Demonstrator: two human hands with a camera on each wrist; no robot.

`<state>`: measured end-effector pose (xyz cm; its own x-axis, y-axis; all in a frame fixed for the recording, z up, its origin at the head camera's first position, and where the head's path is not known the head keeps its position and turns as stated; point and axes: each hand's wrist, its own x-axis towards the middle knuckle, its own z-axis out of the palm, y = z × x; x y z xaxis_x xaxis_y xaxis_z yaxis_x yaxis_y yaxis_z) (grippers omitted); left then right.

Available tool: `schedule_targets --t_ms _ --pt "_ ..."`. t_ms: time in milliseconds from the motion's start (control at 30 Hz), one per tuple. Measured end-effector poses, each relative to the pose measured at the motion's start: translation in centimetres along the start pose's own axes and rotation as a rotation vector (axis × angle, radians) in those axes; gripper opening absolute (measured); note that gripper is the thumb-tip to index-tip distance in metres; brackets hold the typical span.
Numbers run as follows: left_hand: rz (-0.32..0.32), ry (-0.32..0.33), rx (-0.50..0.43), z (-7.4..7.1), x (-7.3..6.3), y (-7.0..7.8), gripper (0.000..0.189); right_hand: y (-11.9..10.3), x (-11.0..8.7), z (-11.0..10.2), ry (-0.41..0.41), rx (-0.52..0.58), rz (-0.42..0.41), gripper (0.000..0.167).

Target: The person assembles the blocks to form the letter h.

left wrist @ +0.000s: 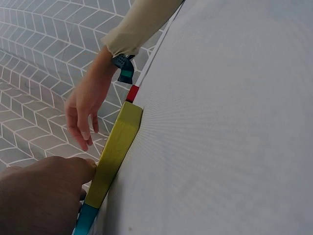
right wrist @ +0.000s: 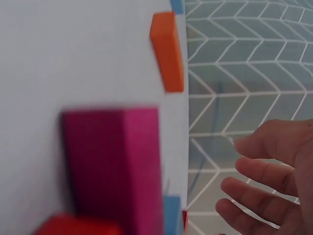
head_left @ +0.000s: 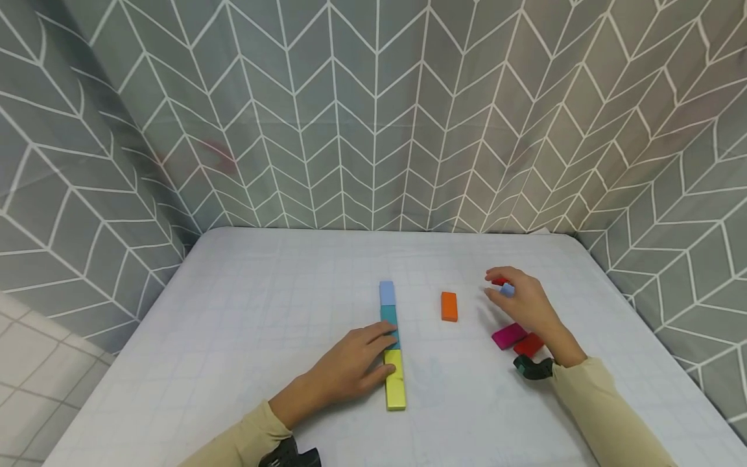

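Note:
A straight row of blocks lies on the table: light blue (head_left: 387,292) at the far end, then teal (head_left: 388,313), a partly covered blue block, and two yellow blocks (head_left: 395,395) nearest. My left hand (head_left: 350,364) rests against the row from the left, fingers across the blue part and thumb at the yellow. Over on the right, my right hand (head_left: 523,303) hovers above a small blue block (head_left: 508,290) and a red block (head_left: 499,281). In the right wrist view its fingers (right wrist: 264,174) are spread and loosely bent, with nothing between them.
An orange block (head_left: 449,306) lies alone between the row and my right hand. Magenta (head_left: 508,336) and red (head_left: 529,346) blocks sit together near my right wrist. A patterned curtain (head_left: 373,117) hangs behind the white table (head_left: 262,279) and along its sides.

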<state>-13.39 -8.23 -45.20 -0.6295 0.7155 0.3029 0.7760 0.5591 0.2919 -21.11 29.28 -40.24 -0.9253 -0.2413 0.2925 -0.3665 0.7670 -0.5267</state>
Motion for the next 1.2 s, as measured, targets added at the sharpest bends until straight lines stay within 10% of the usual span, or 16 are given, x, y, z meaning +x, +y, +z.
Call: schedule_targets --t_ms 1200 --pt "-0.005 -0.012 -0.007 -0.2 0.1 0.0 0.049 3.2 -1.0 -0.1 -0.147 -0.152 0.223 0.052"
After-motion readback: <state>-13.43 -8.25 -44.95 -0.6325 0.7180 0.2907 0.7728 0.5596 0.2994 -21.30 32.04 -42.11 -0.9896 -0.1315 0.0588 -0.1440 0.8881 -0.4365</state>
